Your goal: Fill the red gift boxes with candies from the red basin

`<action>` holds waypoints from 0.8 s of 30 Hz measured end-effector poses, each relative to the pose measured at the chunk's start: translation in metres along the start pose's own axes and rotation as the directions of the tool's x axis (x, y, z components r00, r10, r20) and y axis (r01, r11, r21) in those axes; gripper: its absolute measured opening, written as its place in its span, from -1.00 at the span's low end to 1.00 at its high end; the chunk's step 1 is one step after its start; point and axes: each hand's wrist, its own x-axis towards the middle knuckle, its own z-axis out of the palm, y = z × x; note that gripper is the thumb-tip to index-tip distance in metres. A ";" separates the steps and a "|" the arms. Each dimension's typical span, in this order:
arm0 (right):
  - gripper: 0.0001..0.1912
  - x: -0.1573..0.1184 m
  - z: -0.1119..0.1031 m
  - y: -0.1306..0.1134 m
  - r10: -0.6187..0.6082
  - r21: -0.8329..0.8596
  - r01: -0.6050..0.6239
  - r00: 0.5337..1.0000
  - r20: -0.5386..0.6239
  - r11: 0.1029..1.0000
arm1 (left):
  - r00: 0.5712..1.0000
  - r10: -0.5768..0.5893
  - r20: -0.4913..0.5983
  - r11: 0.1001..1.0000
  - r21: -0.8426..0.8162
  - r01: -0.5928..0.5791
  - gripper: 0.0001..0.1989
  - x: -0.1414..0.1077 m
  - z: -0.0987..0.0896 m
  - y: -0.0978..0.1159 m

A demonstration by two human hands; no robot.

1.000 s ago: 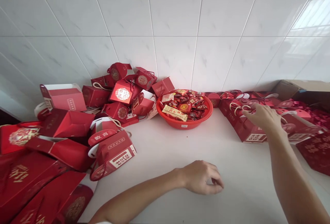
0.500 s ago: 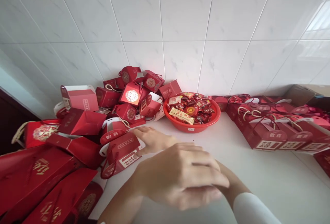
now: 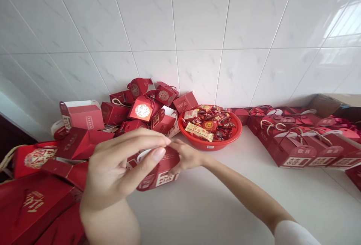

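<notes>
A small red gift box (image 3: pixel 168 162) with a pale label stands on the white table, its upper flaps partly hidden. My right hand (image 3: pixel 187 156) grips its right side, thumb low and fingers on the far edge. My left hand (image 3: pixel 118 166) is raised in front of the box's left part, thumb and fingers curved with a narrow gap between them and nothing visible in it. Just behind my right hand is a red bowl (image 3: pixel 210 147) full of wrapped candies (image 3: pixel 210 124).
Red boxes (image 3: pixel 86 115) lie heaped along the wall and left side, with larger red ones (image 3: pixel 36 203) at the front left. Rows of handled boxes (image 3: pixel 295 149) stand at the right, before a cardboard box (image 3: pixel 329 106). The white table (image 3: pixel 225 211) extends in front.
My left hand has moved from in front of my right forearm leftward to the box and turned, its thumb now showing. The red box and my right hand have shifted right.
</notes>
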 end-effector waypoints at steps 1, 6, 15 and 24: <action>0.03 -0.014 -0.006 0.009 0.050 0.091 -0.048 0.998 -0.027 0.995 | 0.999 -0.032 0.019 0.999 0.007 0.032 -0.88 0.001 0.000 -0.005; -0.05 -0.083 -0.022 0.044 0.068 0.569 -0.046 0.997 -0.019 0.821 | 0.942 -0.181 0.281 0.982 0.102 0.158 -0.78 0.007 0.013 -0.033; -0.06 -0.122 -0.008 0.059 0.046 0.549 0.043 0.988 -0.148 0.835 | 0.484 -0.399 0.779 0.914 0.295 0.280 -0.74 0.006 0.077 -0.039; 0.06 -0.141 -0.039 0.031 0.062 -0.004 -0.063 0.990 -0.127 0.998 | 0.452 -0.440 0.776 0.890 0.310 0.334 -0.59 -0.002 0.104 -0.047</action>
